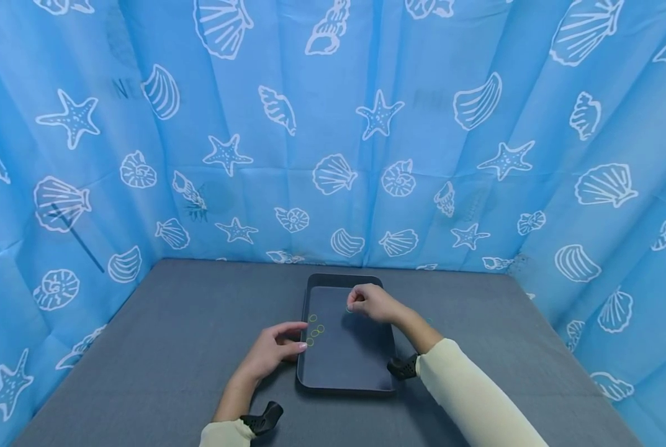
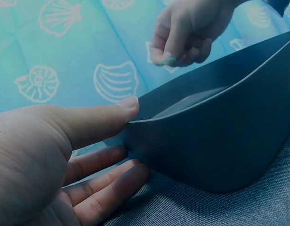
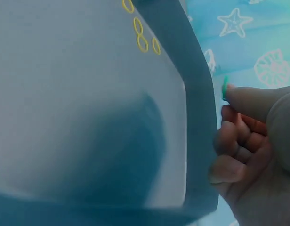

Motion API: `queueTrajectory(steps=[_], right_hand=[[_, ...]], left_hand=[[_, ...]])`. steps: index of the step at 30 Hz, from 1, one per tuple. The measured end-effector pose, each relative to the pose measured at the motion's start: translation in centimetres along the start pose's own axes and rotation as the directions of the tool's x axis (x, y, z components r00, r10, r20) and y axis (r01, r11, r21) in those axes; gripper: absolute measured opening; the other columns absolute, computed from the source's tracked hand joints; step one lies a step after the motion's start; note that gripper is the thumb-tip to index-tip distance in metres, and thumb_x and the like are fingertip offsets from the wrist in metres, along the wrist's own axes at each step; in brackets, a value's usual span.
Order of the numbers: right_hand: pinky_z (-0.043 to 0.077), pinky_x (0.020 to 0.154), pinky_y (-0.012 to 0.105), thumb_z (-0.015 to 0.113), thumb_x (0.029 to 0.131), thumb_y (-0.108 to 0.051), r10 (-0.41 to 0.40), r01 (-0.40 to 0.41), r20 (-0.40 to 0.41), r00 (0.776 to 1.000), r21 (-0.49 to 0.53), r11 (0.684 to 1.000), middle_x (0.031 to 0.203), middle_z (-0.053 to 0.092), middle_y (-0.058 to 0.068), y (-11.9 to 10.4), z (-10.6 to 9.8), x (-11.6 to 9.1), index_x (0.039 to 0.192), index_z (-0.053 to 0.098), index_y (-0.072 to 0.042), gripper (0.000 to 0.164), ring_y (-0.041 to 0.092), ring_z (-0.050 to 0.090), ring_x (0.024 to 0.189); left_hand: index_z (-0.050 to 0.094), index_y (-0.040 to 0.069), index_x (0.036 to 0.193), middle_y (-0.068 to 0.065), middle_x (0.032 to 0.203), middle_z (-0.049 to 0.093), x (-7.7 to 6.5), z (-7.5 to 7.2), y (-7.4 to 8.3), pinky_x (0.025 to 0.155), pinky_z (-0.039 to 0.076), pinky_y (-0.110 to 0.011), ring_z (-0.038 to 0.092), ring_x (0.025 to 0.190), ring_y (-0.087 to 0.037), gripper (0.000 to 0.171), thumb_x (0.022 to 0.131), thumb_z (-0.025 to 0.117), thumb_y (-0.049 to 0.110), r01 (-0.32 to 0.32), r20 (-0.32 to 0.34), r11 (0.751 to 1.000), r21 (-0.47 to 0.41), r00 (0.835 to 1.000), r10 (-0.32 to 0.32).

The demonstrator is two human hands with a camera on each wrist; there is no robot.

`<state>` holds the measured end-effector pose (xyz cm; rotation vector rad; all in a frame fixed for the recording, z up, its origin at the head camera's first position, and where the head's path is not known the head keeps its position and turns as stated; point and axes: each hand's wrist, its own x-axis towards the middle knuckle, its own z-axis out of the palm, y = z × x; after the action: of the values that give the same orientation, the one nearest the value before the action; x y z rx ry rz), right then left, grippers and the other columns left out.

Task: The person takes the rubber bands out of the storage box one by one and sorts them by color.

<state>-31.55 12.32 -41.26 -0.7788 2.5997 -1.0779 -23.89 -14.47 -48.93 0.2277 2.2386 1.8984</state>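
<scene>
Dark gray tray [image 1: 346, 366] sits at centre-bottom of the head view on the gray table [image 1: 171, 335]. It's a rounded rectangle w/ a raised rim, long axis running from the near edge of the frame up toward the curtain, short ends facing near and far.

Inside the tray, near its left rim, four small yellow rings [image 1: 316, 329] lie flat in a loose cluster; in the right wrist view they show at top centre [image 3: 141, 35], two touching, the others just beside.

Right hand [image 1: 369, 302] hovers over the tray's upper part, fingers curled in, thumb and forefinger pinching a tiny green ring [image 3: 224, 88]. In the left wrist view that hand is at upper centre [image 2: 187, 30], green bit at the fingertips [image 2: 167, 60]. Ring's shape is too small to tell exactly.

Left hand [image 1: 274, 351] is at the tray's left rim, about mid-length. Left wrist view: thumb [image 2: 95, 120] lies straight along the rim's top edge, touching it; the other fingers [image 2: 109, 181] are stretched out, relaxed, under the tray's outer wall near the table. Holding nothing, not gripping.

Cream sleeves [image 1: 467, 397] on both forearms, a black wrist-worn device [image 1: 402, 367] on the right, another at lower left [image 1: 262, 417].

Behind and to both sides: blue curtain [image 1: 333, 124] printed w/ white shells and starfish, filling the upper two thirds of the frame.
</scene>
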Motion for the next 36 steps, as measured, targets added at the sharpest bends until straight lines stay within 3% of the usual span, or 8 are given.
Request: queueTrajectory(steps=[8,14,23,36], right_hand=[[0.044,0.063,0.032,0.062,0.094,-0.006,0.033,-0.035,-0.157,0.987,-0.007,0.999,0.078,0.059,0.002,1.7,-1.1,-1.1,0.089,0.063,-0.004,0.006,0.016,0.05,0.068],[0.042,0.063,0.033,0.059,0.095,-0.004,0.061,-0.054,-0.202,0.977,0.043,0.998,0.081,0.06,0.012,3.5,-2.3,-2.4,0.091,0.062,-0.001,0.007,0.02,0.05,0.068],[0.043,0.062,0.032,0.057,0.096,-0.001,0.1,-0.093,-0.249,0.963,0.041,0.995,0.083,0.06,0.017,7.2,-3.3,-4.3,0.09,0.061,0.004,0.009,0.02,0.05,0.069],[0.045,0.066,0.034,0.059,0.095,0.0,0.176,-0.168,-0.295,0.939,0.052,0.984,0.086,0.062,0.011,9.9,-4.3,-6.5,0.091,0.061,0.005,0.007,0.02,0.054,0.076]], left_hand=[[0.06,0.007,0.132,-0.017,0.125,0.056,0.0,0.1,0.0,0.077,0.054,-0.038,0.063,0.089,-0.021,0.048,0.087,0.074,0.017,-0.003,0.0,1.0,0.01,1.0,0.003],[0.06,0.007,0.131,-0.017,0.125,0.056,0.0,0.2,0.0,0.077,0.055,-0.038,0.063,0.089,-0.021,0.048,0.087,0.075,0.018,-0.007,-0.003,1.0,0.011,1.0,0.007],[0.061,0.009,0.131,-0.017,0.125,0.056,0.0,0.1,0.0,0.077,0.054,-0.038,0.063,0.09,-0.021,0.047,0.087,0.074,0.019,0.002,-0.011,1.0,0.01,1.0,-0.002],[0.06,0.008,0.132,-0.018,0.126,0.055,0.0,0.3,0.0,0.077,0.055,-0.038,0.063,0.089,-0.021,0.046,0.088,0.073,0.016,0.006,-0.024,1.0,0.02,1.0,-0.005]])
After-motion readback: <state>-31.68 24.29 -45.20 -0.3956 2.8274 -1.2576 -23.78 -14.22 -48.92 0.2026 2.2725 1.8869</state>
